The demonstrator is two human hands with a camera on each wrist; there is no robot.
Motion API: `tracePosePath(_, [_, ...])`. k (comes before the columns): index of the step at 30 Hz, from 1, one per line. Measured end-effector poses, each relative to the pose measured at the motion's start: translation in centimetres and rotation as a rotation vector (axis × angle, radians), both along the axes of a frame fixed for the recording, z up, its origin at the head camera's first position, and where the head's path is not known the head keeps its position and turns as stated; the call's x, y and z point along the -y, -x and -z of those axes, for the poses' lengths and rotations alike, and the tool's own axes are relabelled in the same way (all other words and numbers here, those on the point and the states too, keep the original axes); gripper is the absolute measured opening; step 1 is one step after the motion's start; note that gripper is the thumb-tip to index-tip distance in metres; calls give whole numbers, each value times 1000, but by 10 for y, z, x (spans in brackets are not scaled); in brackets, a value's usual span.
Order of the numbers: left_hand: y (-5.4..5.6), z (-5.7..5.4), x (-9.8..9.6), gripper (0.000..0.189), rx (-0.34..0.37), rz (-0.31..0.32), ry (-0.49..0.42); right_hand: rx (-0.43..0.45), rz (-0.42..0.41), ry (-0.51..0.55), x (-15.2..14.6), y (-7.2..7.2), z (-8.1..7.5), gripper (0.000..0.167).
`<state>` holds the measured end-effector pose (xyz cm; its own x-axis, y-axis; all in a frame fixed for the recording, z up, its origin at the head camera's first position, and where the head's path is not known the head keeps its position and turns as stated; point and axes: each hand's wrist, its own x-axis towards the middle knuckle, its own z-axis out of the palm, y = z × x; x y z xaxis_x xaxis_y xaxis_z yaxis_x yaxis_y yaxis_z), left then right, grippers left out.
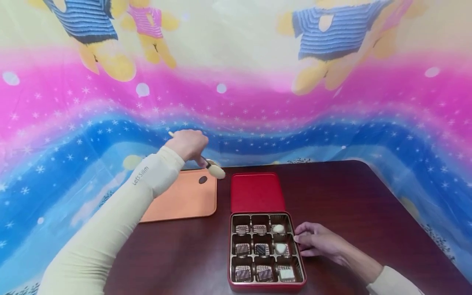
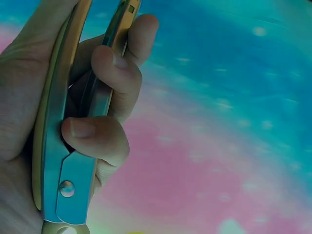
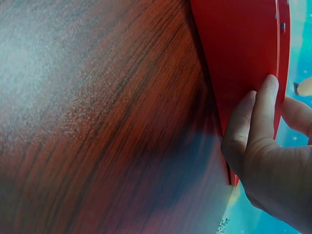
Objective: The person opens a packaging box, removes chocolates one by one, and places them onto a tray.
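Observation:
My left hand [image 1: 189, 144] grips a pair of tongs [image 2: 78, 180] with metal arms and cream tips, raised over the far right corner of an orange cutting board [image 1: 184, 200]. Whether anything sits between the tips [image 1: 216, 171] cannot be made out. In front of me, an open red tin [image 1: 266, 287] has a divided tray of chocolates: striped brown ones, dark ones [image 1: 261, 249] and white ones [image 1: 286, 273] down the right column. My right hand [image 1: 322, 242] pinches the tin's right wall, fingers along the outside [image 3: 263, 112] and thumb at the rim.
Behind the tin lies its red lid [image 1: 257, 192]. The cutting board has a dark oval hole [image 1: 203, 179] near its corner. Everything rests on a dark wooden table [image 1: 339, 196], and a patterned cloth [image 1: 250, 102] hangs close around its back and sides.

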<state>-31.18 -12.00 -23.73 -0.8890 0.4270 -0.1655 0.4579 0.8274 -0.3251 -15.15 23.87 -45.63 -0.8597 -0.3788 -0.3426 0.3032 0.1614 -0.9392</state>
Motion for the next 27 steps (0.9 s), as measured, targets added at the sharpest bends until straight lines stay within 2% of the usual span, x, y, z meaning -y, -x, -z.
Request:
tracePosePath(4, [14,8,29,37,8,-63,-45,-1,0,6,-1,0,1,36])
tracePosePath(7, [20,13,46,36,18,-106,-65,0,1,5,-1,0,2,36])
tracePosePath(14, [34,30,78,38,-9,-154,-28,-4,6,-1,-1,1,3,36])
tracePosePath(20, [42,46,93,42,-12,-204,-6,-6,6,-9,1,1,3,35])
tracePosePath(27, [48,59,95,47,0,-246,35,-5,12,-7,1,1,3,35])
